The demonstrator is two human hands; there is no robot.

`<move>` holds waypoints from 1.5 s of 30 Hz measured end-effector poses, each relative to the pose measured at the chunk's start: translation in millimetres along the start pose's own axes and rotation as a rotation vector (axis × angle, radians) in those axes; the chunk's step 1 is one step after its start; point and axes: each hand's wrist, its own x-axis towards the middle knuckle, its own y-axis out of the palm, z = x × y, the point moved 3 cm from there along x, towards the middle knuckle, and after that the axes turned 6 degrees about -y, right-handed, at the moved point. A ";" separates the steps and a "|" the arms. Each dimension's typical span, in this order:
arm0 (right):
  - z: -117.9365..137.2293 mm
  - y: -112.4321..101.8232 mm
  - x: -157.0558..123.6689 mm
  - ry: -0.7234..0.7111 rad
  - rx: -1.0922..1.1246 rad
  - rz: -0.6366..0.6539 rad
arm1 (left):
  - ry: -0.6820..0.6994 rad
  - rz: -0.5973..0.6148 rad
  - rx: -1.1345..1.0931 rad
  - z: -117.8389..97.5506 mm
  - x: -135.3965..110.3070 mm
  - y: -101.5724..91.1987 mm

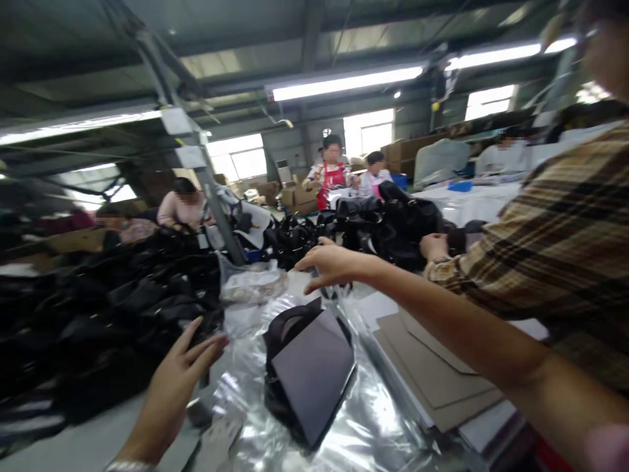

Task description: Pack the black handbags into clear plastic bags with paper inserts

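My left hand (184,370) hovers low at the left with fingers stretched out and apart, holding nothing, beside a pile of black bags (122,308). My right hand (330,264) reaches far forward over the table, fingers loosely spread and slightly curved, nothing visible in them. It is close to the heap of black bags at the back (378,223). Between my hands a black bag (309,377) with a flat dark panel lies on crinkled clear plastic (373,419).
Brown cardboard sheets (432,370) are stacked right of the bag. A co-worker in a plaid shirt (565,229) stands close at right, a hand (435,246) near the rear bags. A slanted metal post (216,196) rises mid-left. More people sit at the back.
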 end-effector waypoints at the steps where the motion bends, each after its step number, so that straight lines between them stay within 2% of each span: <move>1: -15.7 -6.6 -0.1 0.081 0.171 -0.112 | -0.018 0.031 -0.035 1.8 -2.5 -1.8; 3: -43.6 -12.3 -1.3 0.125 0.283 -0.236 | -0.001 0.042 -0.077 3.8 -2.9 -0.1; 5: -67.5 -9.3 -8.0 0.191 0.377 -0.331 | 0.036 0.028 -0.109 6.4 -2.1 5.0; 7: -84.4 2.5 -19.9 0.258 0.496 -0.356 | 0.054 -0.008 -0.141 11.8 -3.2 10.1; 9: -92.9 19.9 -32.7 0.286 0.632 -0.323 | 0.057 -0.067 -0.167 19.9 -5.5 14.8; 13: -90.6 51.3 -46.2 0.244 0.837 -0.262 | 0.034 -0.185 -0.276 38.8 -6.7 26.3; 16: -84.6 62.9 -41.7 0.215 0.905 -0.274 | 0.017 -0.210 -0.368 48.2 -3.1 36.5; 20: -85.6 67.2 -30.7 0.231 0.939 -0.303 | 0.071 -0.221 -0.385 49.0 0.3 43.9; 25: -94.3 70.1 -32.2 0.309 0.983 -0.439 | 0.190 -0.393 -0.235 45.0 -5.7 42.7; 28: -95.9 71.7 -32.9 0.335 1.029 -0.495 | 0.188 -0.430 -0.194 46.4 -2.8 39.1; 32: -94.6 61.6 -32.3 0.337 1.071 -0.636 | 0.200 -0.410 -0.261 39.7 8.3 25.7; 35: -92.5 52.4 -38.3 0.337 1.076 -0.733 | 0.221 -0.308 -0.324 27.1 16.2 16.7; 38: -93.9 54.9 -47.3 0.359 1.055 -0.798 | 0.221 -0.192 -0.383 21.4 25.3 13.4; 41: -99.1 68.6 -53.1 0.395 1.028 -0.808 | 0.207 -0.132 -0.415 30.7 33.3 17.1; 45: -107.9 83.4 -53.7 0.416 1.039 -0.791 | 0.148 -0.116 -0.362 57.3 39.1 33.2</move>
